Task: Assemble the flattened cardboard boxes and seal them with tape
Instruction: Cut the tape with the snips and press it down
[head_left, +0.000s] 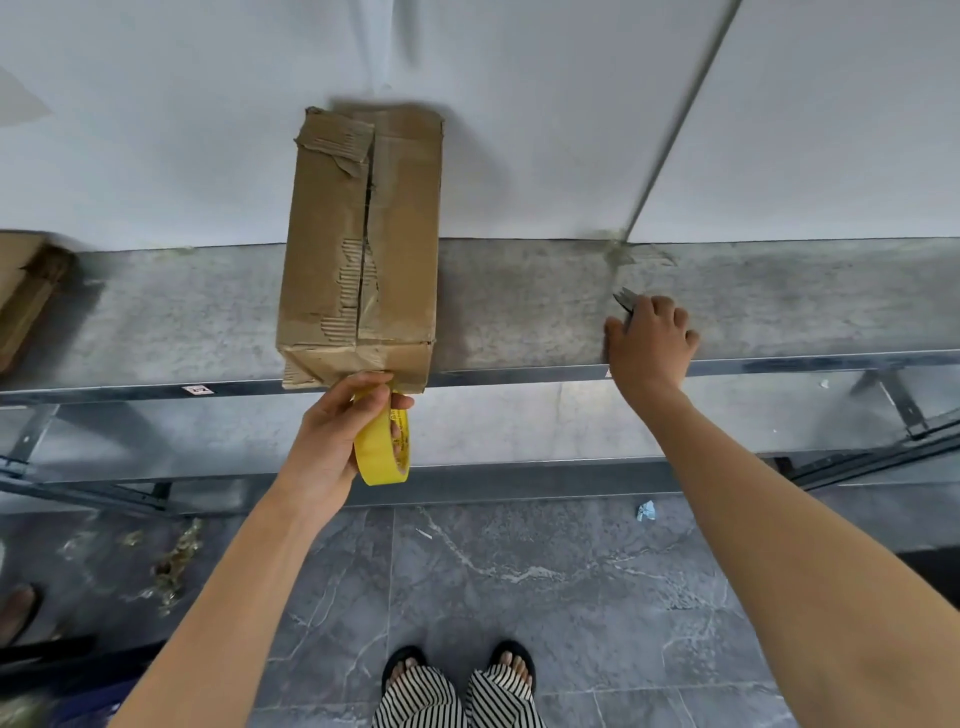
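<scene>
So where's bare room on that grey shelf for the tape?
Bare grey shelf lies between the brown cardboard box and the right hand holding dark metal scissors, right of that hand, and between the box and the folded cardboard at far left. Crowded: the box's near end, where the left hand holds the yellow tape roll.

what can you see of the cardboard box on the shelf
The cardboard box is a long brown corrugated carton, closed, lying on the grey shelf with its far end toward the white wall. Its top seam is cracked, the paper skin torn beside it so the fluting shows. The left hand holds a yellow tape roll against its crumpled near end.
</scene>
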